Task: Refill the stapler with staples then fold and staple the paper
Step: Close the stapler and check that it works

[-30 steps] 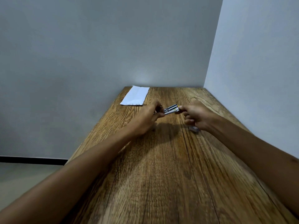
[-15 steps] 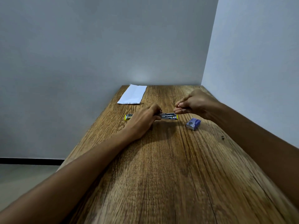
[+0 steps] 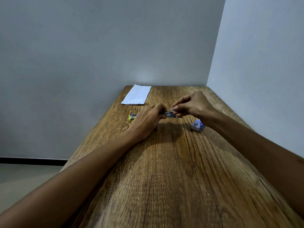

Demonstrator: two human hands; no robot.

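The stapler (image 3: 171,114) lies opened flat on the wooden table (image 3: 164,170), its yellow end (image 3: 131,117) sticking out to the left. My left hand (image 3: 148,119) rests over its middle and pins it down. My right hand (image 3: 190,105) hovers just above the metal channel at the right end, fingertips pinched on a small grey strip of staples (image 3: 171,109). A small blue staple box (image 3: 197,125) sits on the table under my right wrist. A folded white paper (image 3: 137,94) lies at the far left of the table.
Grey walls close the table in at the back and on the right. The table's left edge drops to the floor.
The stapler was opened and laid flat on the table. My right hand then drew back and has returned over the channel with a strip of staples pinched in its fingers.
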